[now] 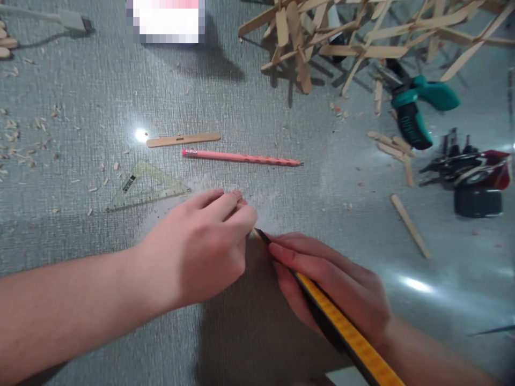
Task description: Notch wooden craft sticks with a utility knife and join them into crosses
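My left hand (209, 236) is closed, palm down, over a wooden craft stick (256, 232); just its tip shows past the fingers. In my right hand (333, 279) is a yellow and black utility knife (341, 321), gripped near the front like a pen. Its dark blade meets the stick's tip or lies right beside it. Beyond my left hand lie a pink pencil (241, 157) and a craft stick with a small slot (197, 139). A clear set square (151, 185) rests left of the fingers.
Joined craft sticks (298, 43) form a loose structure at the top right. Near it are teal-handled pliers (414, 107), stick pieces (390, 147) and a dark, red-sided object (475, 171). A loose stick (410, 226) lies right. Wood shavings (24, 145) and a white cable (72, 20) are left.
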`<state>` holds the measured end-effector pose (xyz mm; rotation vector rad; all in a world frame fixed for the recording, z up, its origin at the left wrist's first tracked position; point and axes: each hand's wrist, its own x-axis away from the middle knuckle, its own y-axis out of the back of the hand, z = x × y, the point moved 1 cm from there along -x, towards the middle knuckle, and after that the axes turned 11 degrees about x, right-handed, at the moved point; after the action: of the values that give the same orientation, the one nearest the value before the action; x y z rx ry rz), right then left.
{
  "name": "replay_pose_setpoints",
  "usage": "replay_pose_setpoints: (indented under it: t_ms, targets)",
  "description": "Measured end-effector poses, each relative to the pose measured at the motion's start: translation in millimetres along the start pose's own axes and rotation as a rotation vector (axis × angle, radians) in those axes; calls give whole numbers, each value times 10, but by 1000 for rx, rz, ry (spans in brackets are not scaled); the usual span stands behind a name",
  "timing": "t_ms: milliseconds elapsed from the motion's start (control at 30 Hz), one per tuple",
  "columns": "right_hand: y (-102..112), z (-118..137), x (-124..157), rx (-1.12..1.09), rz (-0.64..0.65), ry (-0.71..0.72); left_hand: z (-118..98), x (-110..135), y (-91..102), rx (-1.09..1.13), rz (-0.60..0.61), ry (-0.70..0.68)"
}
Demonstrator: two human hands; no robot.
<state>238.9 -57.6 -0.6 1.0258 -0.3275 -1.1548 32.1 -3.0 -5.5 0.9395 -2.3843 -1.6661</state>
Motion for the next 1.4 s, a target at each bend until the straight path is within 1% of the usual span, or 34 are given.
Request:
replay_pose_setpoints:
  t_ms: [233,367,567,733,967,1133,1400]
  targets:
    - [28,-41,62,30,6,7,8,2,-1,-5,-31,2]
    - [53,-62,49,59,31,32,11,-6,-5,2,-13,-7]
    - [29,-35,14,76,17,8,-3,-12,-16,-14,-4,-5]
    - [0,2,-16,5,7,-4,2,-17,-9,-19,-4,-5]
    - [28,-16,45,48,23,-28,14,-11,0,1,-19,-9]
    - [43,-42,38,56,14,10,11,-9,-1,-27,-24,-7]
    - [26,-32,21,53,25,17,-6,-13,5,-32,-14,-10]
